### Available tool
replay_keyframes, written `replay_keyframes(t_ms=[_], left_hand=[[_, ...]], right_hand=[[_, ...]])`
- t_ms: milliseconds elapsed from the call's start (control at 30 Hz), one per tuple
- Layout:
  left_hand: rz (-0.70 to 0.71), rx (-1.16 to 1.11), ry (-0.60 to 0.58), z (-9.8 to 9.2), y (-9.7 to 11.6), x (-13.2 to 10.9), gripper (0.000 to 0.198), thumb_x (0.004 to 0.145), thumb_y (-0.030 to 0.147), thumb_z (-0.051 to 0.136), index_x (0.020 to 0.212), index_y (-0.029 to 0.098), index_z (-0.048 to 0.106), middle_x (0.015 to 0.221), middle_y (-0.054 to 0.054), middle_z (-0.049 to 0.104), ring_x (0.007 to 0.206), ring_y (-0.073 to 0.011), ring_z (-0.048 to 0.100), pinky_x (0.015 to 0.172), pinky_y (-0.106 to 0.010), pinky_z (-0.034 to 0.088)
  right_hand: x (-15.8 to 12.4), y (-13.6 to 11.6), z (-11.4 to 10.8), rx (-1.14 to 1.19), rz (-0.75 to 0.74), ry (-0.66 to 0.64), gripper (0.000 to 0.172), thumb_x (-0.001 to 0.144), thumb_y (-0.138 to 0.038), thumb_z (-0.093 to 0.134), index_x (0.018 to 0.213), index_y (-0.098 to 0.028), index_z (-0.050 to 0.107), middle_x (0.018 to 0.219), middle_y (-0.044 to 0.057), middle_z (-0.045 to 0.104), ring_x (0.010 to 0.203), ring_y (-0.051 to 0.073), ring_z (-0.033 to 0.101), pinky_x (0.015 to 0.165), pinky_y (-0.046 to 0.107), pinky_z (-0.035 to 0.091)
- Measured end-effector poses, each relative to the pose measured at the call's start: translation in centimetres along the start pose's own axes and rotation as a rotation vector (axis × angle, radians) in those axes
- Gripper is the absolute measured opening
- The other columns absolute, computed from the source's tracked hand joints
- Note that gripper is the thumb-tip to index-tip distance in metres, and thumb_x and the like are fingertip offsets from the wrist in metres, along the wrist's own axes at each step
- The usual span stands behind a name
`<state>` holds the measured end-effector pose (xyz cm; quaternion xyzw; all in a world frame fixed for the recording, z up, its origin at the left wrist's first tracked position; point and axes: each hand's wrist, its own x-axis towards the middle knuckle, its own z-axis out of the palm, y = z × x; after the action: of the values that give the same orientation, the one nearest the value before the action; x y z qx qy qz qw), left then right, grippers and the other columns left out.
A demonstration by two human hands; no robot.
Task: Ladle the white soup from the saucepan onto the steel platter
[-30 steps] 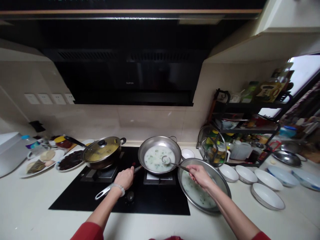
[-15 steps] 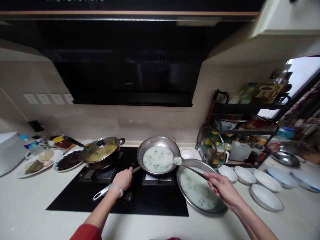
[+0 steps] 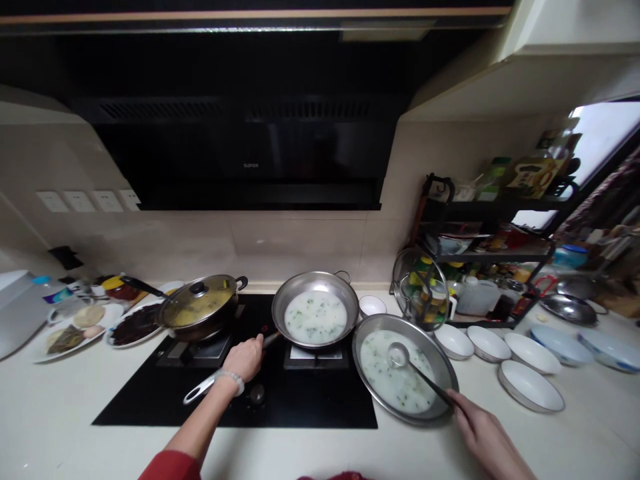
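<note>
At the black glass hob (image 3: 150, 403), a long-handled metal ladle (image 3: 399, 355) has just crossed from the round steel pan (image 3: 316, 281) to the wide steel basin (image 3: 444, 361), shifting the work there. The right hand (image 3: 484, 428) clamps its fingers around the ladle's handle, the left hand (image 3: 245, 361) around the pan's. Both vessels hold milky, green-flecked liquid (image 3: 316, 317).

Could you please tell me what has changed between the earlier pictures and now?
The right hand has moved the ladle rightward and nearer the person, from the open pan to the metal basin beside it. Nothing was taken hold of or let go: the left hand still grips the pan's handle. Both pans, the basin and the white bowls stayed put.
</note>
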<state>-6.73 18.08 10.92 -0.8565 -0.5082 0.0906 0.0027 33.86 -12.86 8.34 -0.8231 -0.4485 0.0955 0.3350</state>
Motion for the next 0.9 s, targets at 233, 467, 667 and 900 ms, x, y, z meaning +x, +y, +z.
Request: replay_keyframes(t_ms=[233,467,667,900], left_hand=[[0.009,-0.006,0.013,0.2,-0.1,0.1,0.033,0.091,0.026,0.036,0.118,0.012,0.049,0.099,-0.018,0.067,0.091,-0.0279,0.067,0.075,-0.038,0.05],[0.021,0.0,0.004,-0.3,0.2,-0.2,0.036,0.09,0.023,0.034,0.121,0.011,0.048,0.103,-0.019,0.066,0.096,-0.0274,0.066,0.08,-0.039,0.05],[0.033,0.004,0.029,-0.4,0.3,-0.2,0.033,0.089,0.022,0.037,0.117,0.01,0.049,0.1,-0.018,0.067,0.092,-0.0289,0.067,0.076,-0.04,0.051],[0.038,-0.001,0.046,-0.4,0.3,-0.3,0.033,0.089,0.025,0.038,0.117,0.011,0.051,0.101,-0.018,0.067,0.092,-0.0291,0.067,0.077,-0.039,0.051]], right_hand=[[0.5,-1.0,0.0,-0.203,-0.157,0.089,0.043,0.075,-0.031,0.04,0.105,-0.017,0.067,0.108,0.016,0.07,0.094,0.03,0.068,0.078,0.04,0.055],[3.7,-9.1,0.5,0.089,-0.084,0.052,0.044,0.081,-0.037,0.043,0.113,-0.018,0.066,0.083,0.008,0.074,0.074,0.023,0.069,0.069,0.033,0.054],[6.1,-15.0,4.7,0.062,-0.275,-0.14,0.045,0.082,-0.028,0.036,0.112,-0.014,0.066,0.104,0.011,0.072,0.097,0.024,0.066,0.088,0.034,0.049],[7.6,-17.3,8.6,-0.144,-0.385,-0.299,0.049,0.085,-0.016,0.03,0.122,-0.004,0.059,0.114,0.019,0.067,0.107,0.025,0.063,0.095,0.033,0.043]])
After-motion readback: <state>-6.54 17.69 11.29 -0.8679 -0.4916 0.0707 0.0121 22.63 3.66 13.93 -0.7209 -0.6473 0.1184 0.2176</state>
